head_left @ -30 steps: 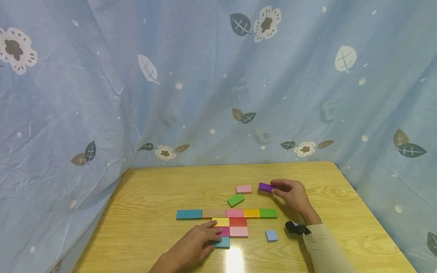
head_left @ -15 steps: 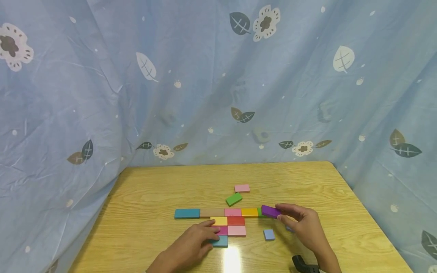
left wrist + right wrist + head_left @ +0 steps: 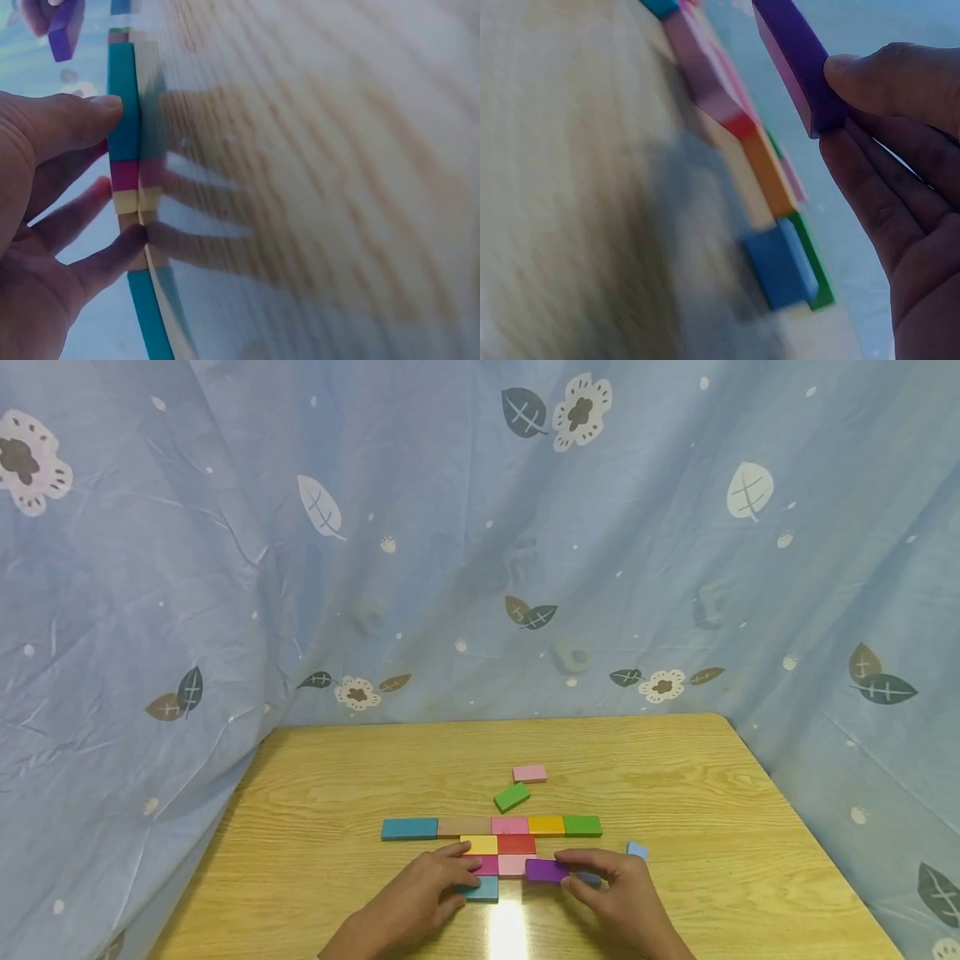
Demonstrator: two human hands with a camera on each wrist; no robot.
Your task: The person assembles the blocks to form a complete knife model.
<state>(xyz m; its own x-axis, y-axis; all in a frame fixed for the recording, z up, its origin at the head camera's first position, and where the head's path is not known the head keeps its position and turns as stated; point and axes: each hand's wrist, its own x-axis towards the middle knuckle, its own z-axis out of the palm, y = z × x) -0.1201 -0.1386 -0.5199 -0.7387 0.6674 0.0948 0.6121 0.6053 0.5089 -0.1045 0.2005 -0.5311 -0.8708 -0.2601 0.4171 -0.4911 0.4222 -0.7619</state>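
Note:
My right hand (image 3: 626, 897) pinches one end of a purple block (image 3: 546, 871) between thumb and fingers. In the right wrist view the purple block (image 3: 791, 60) is held above the table. In the head view it overlaps the right end of a light pink block (image 3: 512, 865). My left hand (image 3: 416, 889) rests with spread fingers at the left side of the yellow block (image 3: 480, 843), magenta block (image 3: 488, 865) and teal block (image 3: 486, 889). The left wrist view shows its thumb against the teal block (image 3: 122, 139). A red block (image 3: 517, 844) lies beside the yellow one.
A row of blue (image 3: 409, 829), tan, pink, orange and green blocks (image 3: 582, 826) lies just beyond. Farther back are a loose green block (image 3: 512, 797) and a pink block (image 3: 529, 773). A light blue block (image 3: 637, 850) lies right; another is partly hidden by my right hand.
My right hand has carried the purple block from the back right toward me and leftward, over the green block to beside the light pink one. The left hand stays in place.

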